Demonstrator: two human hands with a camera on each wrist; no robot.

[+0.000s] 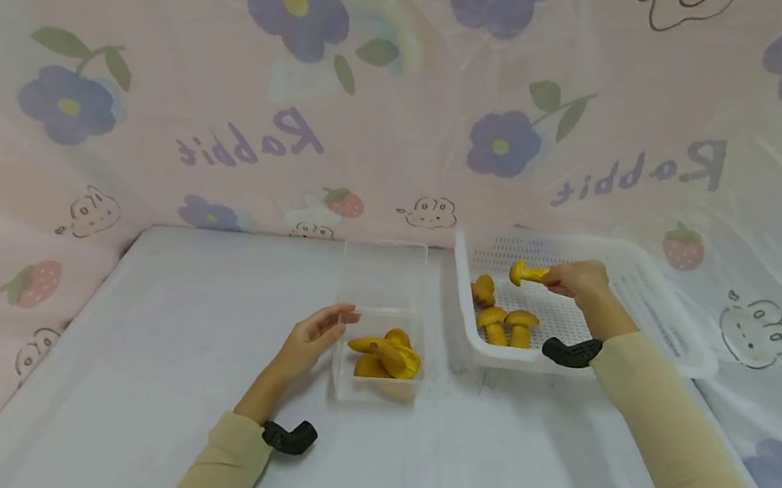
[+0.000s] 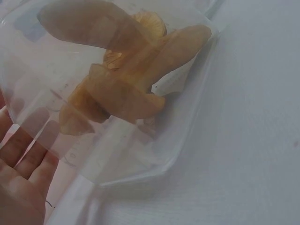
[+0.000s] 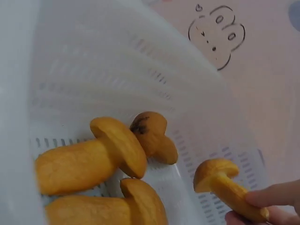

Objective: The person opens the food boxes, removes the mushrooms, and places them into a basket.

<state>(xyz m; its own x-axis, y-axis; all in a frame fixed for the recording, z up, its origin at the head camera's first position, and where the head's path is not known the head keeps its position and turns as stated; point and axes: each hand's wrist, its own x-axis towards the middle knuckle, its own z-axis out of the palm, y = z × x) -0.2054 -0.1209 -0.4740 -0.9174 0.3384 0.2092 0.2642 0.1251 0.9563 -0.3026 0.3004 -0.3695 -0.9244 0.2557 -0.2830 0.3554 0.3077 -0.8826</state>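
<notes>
My right hand (image 1: pixel 578 280) pinches a yellow mushroom (image 1: pixel 526 274) by its stem, over the white perforated basket (image 1: pixel 488 356). In the right wrist view, the held mushroom (image 3: pixel 225 185) has its cap pointing away from the fingers. Three other mushrooms (image 3: pixel 89 164) lie in the basket, one with a dark mark. At the left wall of a clear plastic box (image 1: pixel 339 388) rests my left hand (image 1: pixel 308 339), its fingers relaxed along the side. Several mushrooms (image 1: pixel 385 354) are piled inside that box, and they show through its wall in the left wrist view.
A clear lid (image 1: pixel 382 272) stands open behind the box. The box and basket sit side by side on a white table (image 1: pixel 191 366). A patterned curtain (image 1: pixel 396 110) hangs along the back and sides, close behind the basket.
</notes>
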